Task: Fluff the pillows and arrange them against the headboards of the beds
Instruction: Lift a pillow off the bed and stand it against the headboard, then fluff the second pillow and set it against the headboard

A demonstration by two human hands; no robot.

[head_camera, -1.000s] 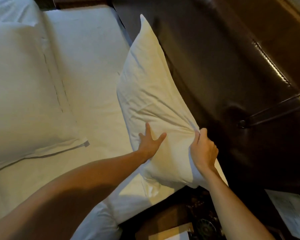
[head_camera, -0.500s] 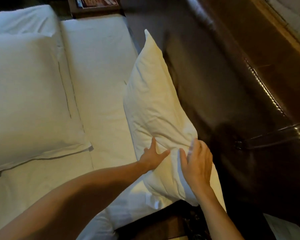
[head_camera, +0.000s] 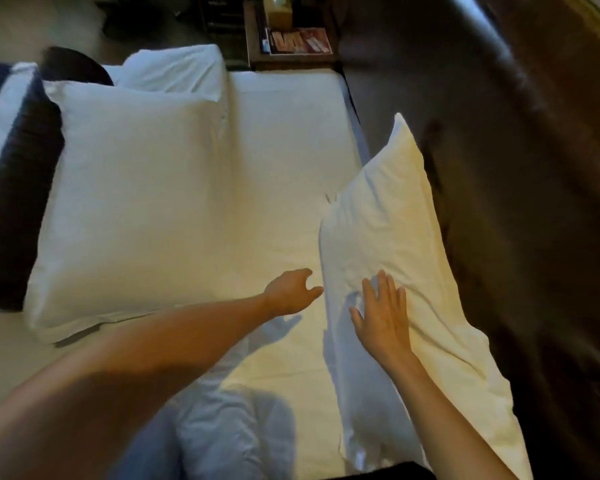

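The headboard point(head_camera: 534, 202) is smeared by motion blur and runs off the right edge. Print on the magazine point(head_camera: 300, 40) on the nightstand point(head_camera: 253, 36) is too small to read. The dark cushion point(head_camera: 11, 202) is cut off at left.

A white pillow point(head_camera: 392, 244) stands on edge, leaning against the dark headboard point(head_camera: 520, 202) at three o'clock. The right hand point(head_camera: 383, 318) lies flat and open on its face. The left hand point(head_camera: 290, 292), fingers loosely spread, hovers over the bed point(head_camera: 274, 161) just beside it. At nine o'clock a second pillow point(head_camera: 129, 202) lies flat.
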